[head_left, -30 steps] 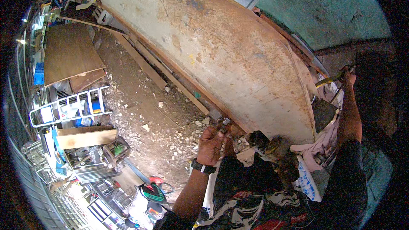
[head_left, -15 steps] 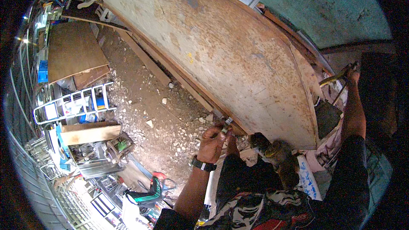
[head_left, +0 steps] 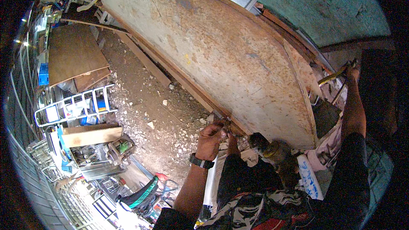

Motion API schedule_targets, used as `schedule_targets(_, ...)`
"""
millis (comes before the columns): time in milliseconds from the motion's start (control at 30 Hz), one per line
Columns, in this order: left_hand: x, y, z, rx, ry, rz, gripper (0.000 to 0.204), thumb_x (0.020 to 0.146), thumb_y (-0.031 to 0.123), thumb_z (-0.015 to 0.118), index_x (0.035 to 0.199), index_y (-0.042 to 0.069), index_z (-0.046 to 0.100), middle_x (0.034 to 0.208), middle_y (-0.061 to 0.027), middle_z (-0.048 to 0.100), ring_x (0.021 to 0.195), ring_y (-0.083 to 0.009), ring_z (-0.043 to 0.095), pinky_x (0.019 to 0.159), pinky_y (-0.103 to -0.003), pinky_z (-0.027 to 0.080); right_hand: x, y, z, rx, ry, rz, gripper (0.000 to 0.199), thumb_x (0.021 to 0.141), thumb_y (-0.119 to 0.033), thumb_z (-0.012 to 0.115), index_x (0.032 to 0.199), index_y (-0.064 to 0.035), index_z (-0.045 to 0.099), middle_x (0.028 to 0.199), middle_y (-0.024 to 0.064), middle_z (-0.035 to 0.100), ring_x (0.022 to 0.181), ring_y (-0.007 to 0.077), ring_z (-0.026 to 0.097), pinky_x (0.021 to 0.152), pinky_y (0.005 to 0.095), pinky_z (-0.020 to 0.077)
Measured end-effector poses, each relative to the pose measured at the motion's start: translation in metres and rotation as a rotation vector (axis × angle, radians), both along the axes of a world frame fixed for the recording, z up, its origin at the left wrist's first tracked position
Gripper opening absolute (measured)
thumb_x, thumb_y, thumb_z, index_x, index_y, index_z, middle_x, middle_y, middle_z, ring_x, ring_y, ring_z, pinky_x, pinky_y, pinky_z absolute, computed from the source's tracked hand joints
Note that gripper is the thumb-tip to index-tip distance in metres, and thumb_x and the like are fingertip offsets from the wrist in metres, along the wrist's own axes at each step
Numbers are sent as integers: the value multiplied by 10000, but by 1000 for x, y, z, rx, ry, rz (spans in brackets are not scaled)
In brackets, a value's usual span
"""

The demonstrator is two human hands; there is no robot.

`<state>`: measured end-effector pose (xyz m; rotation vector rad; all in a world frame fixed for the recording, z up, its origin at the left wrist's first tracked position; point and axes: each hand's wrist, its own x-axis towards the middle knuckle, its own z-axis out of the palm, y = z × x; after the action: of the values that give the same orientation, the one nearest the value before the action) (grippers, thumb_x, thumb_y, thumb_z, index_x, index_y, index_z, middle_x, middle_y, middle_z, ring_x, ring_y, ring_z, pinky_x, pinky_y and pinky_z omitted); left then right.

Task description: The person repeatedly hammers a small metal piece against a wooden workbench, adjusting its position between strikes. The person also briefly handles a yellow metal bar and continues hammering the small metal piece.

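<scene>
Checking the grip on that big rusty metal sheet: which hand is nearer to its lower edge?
Left. The left hand is right at the lower edge of the rusty metal sheet. The right hand is off beyond its right end, holding a tool.

Rust-brown metal sheet (head_left: pixel 221 55), teal wall (head_left: pixel 328 4), black wristwatch (head_left: pixel 201 162)

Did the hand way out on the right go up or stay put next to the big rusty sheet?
Yes. The right hand has moved up and outward, climbing along the right edge of the rusty metal sheet toward its top corner.
</scene>
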<state>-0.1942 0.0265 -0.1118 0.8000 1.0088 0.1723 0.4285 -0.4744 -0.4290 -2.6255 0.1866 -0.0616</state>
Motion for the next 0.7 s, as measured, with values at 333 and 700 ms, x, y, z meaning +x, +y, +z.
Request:
schedule_targets(333,-4,-11,-7,-33,-87,118,131,870,-37,726,986,13,693,1069,-88,708,947,-177,667,859,-318,554,-9,10,37,338,229,185,609,872,-412,747,1336,-54,582,1161,188,697,1032,312,679,849,413,526)
schedule_targets(700,-4,-13,-10,-90,-92,198,111,893,-48,702,985,15,694,1023,-70,709,903,-158,674,827,-280,567,12,10,8,-132,144,-84,640,894,-500,693,1424,-172,547,1293,207,639,1136,381,632,942,457,499)
